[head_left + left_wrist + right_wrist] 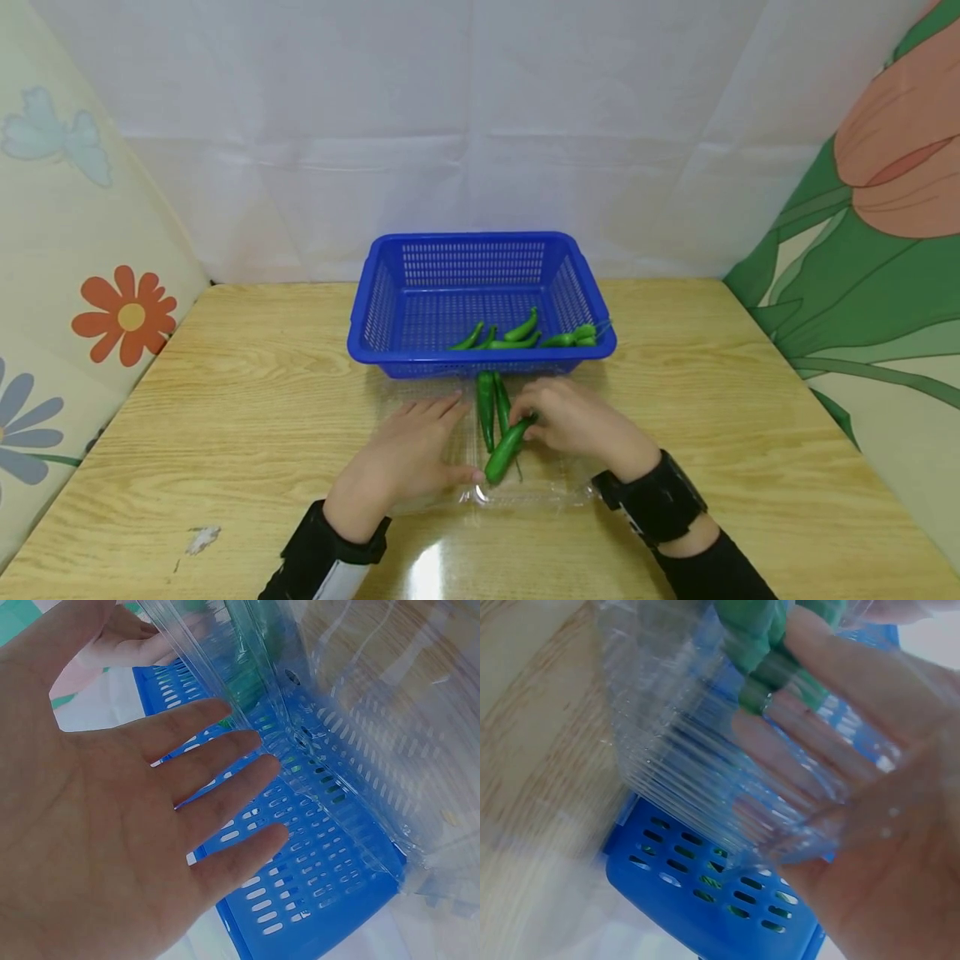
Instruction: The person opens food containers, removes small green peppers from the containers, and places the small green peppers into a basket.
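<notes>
In the head view a clear plastic clamshell box [558, 492] lies opened out on the table. My right hand [576, 423] pinches a green chili pepper [504, 454] by its upper end, slanted over the box's right half. Two more green peppers [486, 408] lie lengthwise beside it, near the fold. With fingers spread and fairly straight, my left hand [412, 454] rests over the left half, thumb tip close to the held pepper's lower end. The left wrist view shows that open palm [112, 810] beside the clear plastic. In the right wrist view, box plastic partly covers the right fingers [840, 660].
Right behind the box stands a blue slotted basket [480, 357], with several green peppers [517, 333] along its front and right side. A white cloth [465, 125] hangs behind the wooden table [262, 375]. Patterned panels [900, 233] flank both sides.
</notes>
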Demonstrator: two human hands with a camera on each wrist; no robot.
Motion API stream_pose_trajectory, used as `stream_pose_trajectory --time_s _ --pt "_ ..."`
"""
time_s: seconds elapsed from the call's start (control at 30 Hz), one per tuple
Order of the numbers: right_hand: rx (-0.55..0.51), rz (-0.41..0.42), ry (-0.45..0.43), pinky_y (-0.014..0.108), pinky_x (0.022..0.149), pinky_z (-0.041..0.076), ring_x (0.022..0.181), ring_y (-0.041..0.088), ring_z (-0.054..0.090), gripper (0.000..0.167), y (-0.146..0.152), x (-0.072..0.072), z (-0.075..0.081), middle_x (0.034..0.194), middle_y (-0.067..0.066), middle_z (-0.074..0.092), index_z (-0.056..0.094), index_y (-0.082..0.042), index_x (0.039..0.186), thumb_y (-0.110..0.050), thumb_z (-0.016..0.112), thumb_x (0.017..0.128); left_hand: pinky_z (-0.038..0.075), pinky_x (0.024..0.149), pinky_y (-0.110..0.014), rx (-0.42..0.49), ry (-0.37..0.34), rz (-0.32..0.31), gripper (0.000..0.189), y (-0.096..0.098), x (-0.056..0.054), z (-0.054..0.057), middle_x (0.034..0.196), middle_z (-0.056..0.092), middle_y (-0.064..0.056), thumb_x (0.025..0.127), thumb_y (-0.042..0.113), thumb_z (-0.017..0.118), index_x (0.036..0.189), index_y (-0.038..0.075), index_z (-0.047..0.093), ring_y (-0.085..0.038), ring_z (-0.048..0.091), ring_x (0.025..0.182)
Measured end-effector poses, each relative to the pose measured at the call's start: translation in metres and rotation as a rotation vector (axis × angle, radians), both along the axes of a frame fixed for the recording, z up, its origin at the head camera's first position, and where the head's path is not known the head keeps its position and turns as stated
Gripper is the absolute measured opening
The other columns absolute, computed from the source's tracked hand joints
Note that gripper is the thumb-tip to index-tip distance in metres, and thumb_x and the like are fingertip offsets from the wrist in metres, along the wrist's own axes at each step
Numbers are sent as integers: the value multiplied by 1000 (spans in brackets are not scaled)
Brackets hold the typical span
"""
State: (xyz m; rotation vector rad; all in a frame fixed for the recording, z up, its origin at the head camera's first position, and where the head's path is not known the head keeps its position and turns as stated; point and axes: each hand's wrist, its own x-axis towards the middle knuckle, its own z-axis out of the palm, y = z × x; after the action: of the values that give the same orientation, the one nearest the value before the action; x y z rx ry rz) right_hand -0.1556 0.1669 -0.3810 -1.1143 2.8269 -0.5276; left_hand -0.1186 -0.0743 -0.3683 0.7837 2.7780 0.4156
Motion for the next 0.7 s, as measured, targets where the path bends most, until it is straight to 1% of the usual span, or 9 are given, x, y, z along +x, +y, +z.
stream_pose_trajectory --time_s 0.23,0.37,0.53,0.7 --pt "-5 -22 12 38 81 55 87 16 64 22 0 2 4 89 -8 66 72 -18 88 -3 82 78 26 117 -51 -13 7 -4 88 0 -1 0 157 36 -13 85 58 69 150 6 42 -33 34 142" --pt "-10 -26 15 36 79 55 86 15 63 22 0 4 8 87 -9 65 70 -19 88 -3 82 78 26 117 -51 -14 -2 0 88 1 -1 0 157 35 -13 85 58 69 151 6 41 -32 34 143" --pt "-30 -17 40 34 77 55 84 14 63 20 1 6 13 86 -9 66 70 -18 88 -4 82 80 26 117 -51 -19 -11 5 88 1 -1 0 157 34 -12 86 58 69 151 6 41 -33 34 143" --pt "-44 -22 74 33 77 56 85 14 64 21 4 8 17 89 -7 68 72 -15 92 -2 82 79 26 117 -51 -23 -16 6 89 1 -1 1 157 34 -12 85 58 69 151 6 40 -34 33 143"
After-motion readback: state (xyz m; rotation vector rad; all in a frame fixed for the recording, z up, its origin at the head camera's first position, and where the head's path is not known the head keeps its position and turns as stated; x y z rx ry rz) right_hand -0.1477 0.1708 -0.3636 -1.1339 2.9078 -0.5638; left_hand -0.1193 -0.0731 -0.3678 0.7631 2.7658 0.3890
